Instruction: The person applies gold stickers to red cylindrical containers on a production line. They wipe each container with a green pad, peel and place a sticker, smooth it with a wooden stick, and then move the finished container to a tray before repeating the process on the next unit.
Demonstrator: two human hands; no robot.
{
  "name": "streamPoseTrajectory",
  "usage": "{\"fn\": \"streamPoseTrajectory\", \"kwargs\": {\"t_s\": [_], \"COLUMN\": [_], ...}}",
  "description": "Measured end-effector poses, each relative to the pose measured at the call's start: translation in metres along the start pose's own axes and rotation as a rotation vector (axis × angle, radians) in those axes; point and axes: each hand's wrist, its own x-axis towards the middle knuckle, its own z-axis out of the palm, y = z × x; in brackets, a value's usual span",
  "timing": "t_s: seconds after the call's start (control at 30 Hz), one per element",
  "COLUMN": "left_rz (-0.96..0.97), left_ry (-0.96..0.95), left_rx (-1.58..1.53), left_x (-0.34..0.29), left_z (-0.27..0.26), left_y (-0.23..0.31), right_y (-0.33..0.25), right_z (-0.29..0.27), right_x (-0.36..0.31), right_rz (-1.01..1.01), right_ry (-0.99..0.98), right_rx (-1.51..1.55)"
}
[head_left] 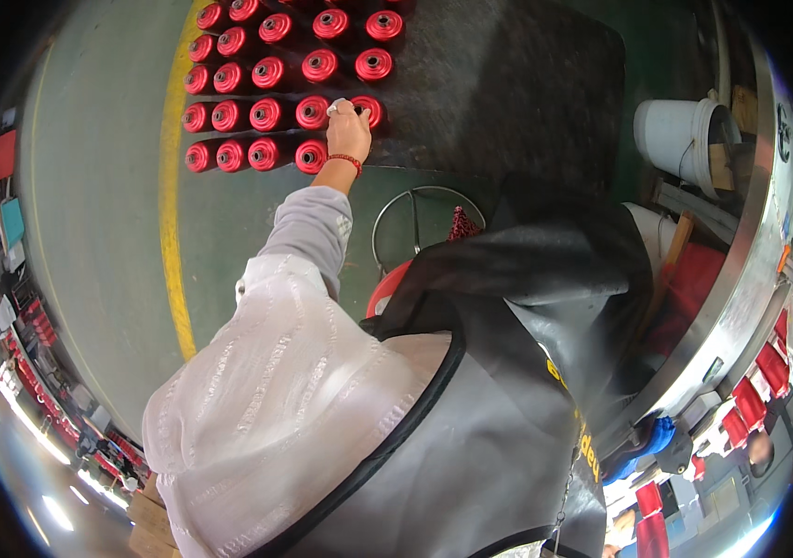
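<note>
My left hand [348, 130] reaches far out over rows of red thread cones [266, 116] standing upright on the green floor. Its fingers are closed around a small white object [334, 107], held against the top of the cone at the right end of the third row [373, 113]. A red bracelet sits on the wrist, and the arm wears a grey sleeve under a translucent sleeve cover [276, 391]. A dark apron [508, 372] covers my body below. My right hand is not visible.
A yellow line [171, 205] runs along the floor left of the cones. A black mat [508, 93] lies right of them. A round metal stool ring [420, 219], a white bucket [675, 135] and a curved steel machine rim [740, 279] with red cones stand to the right.
</note>
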Motion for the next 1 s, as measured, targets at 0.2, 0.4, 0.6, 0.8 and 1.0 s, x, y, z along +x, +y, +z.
{"fn": "streamPoseTrajectory", "kwargs": {"t_s": [0.2,0.4,0.6,0.8,1.0], "left_rz": [-0.007,-0.002,0.029,0.067,0.127], "left_ry": [-0.053,-0.132,-0.205,-0.253,-0.373], "left_rx": [0.374,0.496,0.608,0.660,0.771], "left_x": [0.008,0.027,0.044,0.058,0.064], "left_z": [0.034,0.035,0.036,0.056,0.059], "left_y": [-0.012,-0.003,0.000,-0.032,-0.024], "right_y": [-0.005,-0.002,0.005,0.008,0.011], "right_z": [-0.013,-0.020,-0.035,-0.046,-0.080], "right_x": [-0.005,-0.012,-0.020,-0.022,-0.031], "right_rz": [0.012,0.040,0.062,0.068,0.059], "right_ry": [0.017,0.026,0.050,0.060,0.132], "right_rx": [-0.003,0.010,0.031,0.052,0.063]}}
